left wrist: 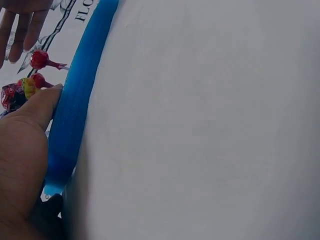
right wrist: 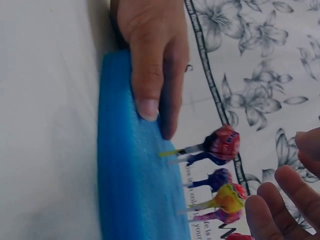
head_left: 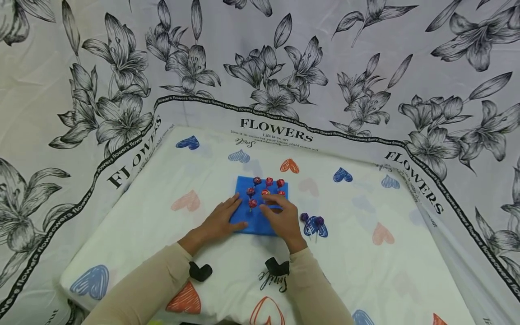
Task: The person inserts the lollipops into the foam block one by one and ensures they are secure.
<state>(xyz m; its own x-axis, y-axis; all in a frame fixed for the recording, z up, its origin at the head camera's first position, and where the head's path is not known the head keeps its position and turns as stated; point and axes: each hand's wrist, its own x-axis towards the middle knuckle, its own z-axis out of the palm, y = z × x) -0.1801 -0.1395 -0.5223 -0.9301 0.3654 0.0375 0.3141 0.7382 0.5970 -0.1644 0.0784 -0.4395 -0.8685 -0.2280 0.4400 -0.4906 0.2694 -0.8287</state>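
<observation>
A blue foam block lies on the table with several wrapped lollipops standing in it by their sticks. My left hand rests on its left side, fingers straight and thumb at the near edge. Over the block's right part is my right hand, its fingers loosely extended beside the lollipops. Nothing shows between those fingers in the right wrist view. That view also has a red-topped lollipop and a yellow one upright on the foam. A red lollipop stands near the right hand in the left wrist view.
Two dark purple lollipops lie on the cloth right of the block, over a printed blue heart. A white cloth with heart prints covers the table. Behind it hangs a flower-patterned curtain.
</observation>
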